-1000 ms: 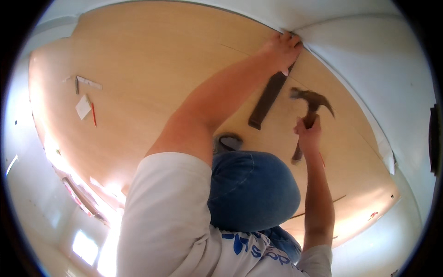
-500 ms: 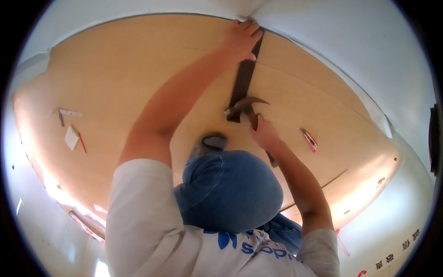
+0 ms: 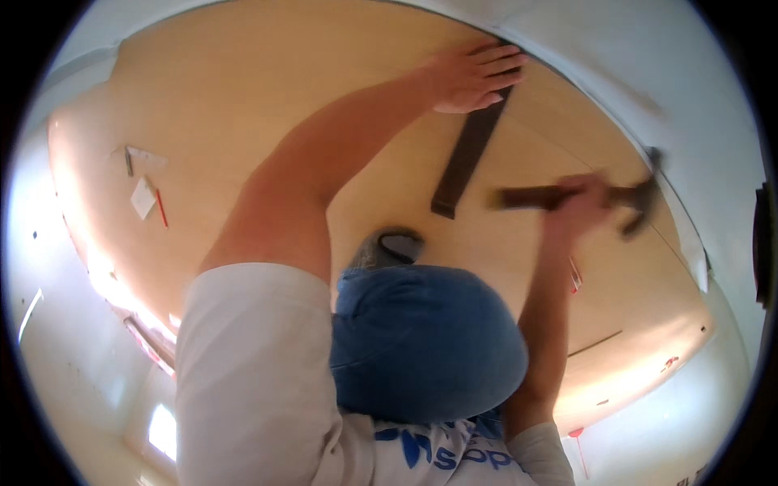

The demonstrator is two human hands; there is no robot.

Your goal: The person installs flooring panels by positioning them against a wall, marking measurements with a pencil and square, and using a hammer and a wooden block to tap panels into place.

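Observation:
My left hand (image 3: 478, 77) lies stretched out, fingers spread, across the upper end of a long dark flat strip (image 3: 466, 166) on the light wooden panel (image 3: 235, 73), at the panel's far edge. My right hand (image 3: 579, 206), blurred by motion, grips the handle of a claw hammer (image 3: 644, 198), held sideways right of the strip with its head at the right. Beneath that hand a red utility knife (image 3: 575, 279) lies on the panel, partly hidden by my wrist. My bent knee (image 3: 425, 340) and one foot (image 3: 393, 247) are below the strip.
At the left lie a white square pad (image 3: 143, 198), a red pencil (image 3: 161, 207) and a small metal square (image 3: 129, 162). A thin dark line or piece (image 3: 596, 343) shows at the lower right. White walls (image 3: 697, 138) border the panel.
The hammer has swung from over the strip's lower end out to the right and turned sideways. My left hand's curled fingers have straightened. The view has shifted slightly.

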